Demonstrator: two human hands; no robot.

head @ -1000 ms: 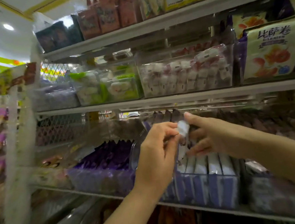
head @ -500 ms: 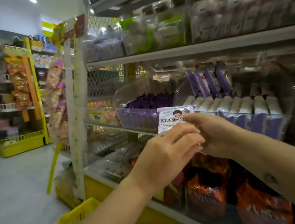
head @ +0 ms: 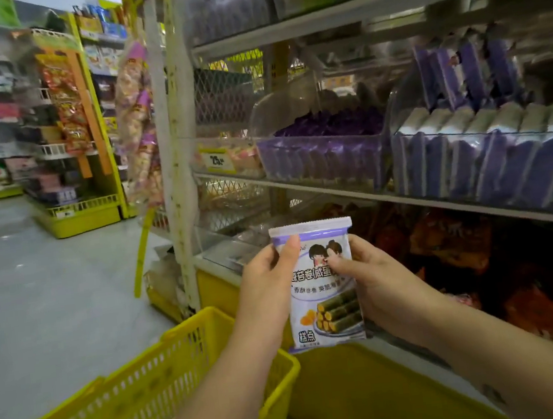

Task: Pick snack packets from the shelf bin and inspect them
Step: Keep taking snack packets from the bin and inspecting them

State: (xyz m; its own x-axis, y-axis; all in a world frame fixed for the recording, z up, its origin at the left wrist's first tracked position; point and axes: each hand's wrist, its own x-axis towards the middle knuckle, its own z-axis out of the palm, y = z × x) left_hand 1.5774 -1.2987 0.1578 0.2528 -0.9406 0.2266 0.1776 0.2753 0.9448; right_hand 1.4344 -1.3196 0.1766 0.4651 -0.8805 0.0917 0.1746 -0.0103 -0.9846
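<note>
Seaweed-roll snack packet point(head: 322, 293) held between both hands, out in front of the shelving, printed face toward the camera. Long axis upright: crimped top seal up, bottom seal down, barely tilted.

Left hand point(head: 270, 286) grips the left edge, thumb pressed on the upper left corner of the face, fingers hidden behind. Right hand point(head: 373, 281) grips the right edge, thumb on the middle of the face, fingers hidden behind the packet. Both hands closed on it, about level with each other, neither clearly nearer.

Shelf bin point(head: 466, 134) with matching purple-and-white packets stands up and to the right of the hands, well apart, on the right hand's side. Yellow shopping basket point(head: 134, 397) sits below the left hand.

Judgement: inspection step in hand; front side on show, back not yet seen. A flip about the upright axis would show it
</note>
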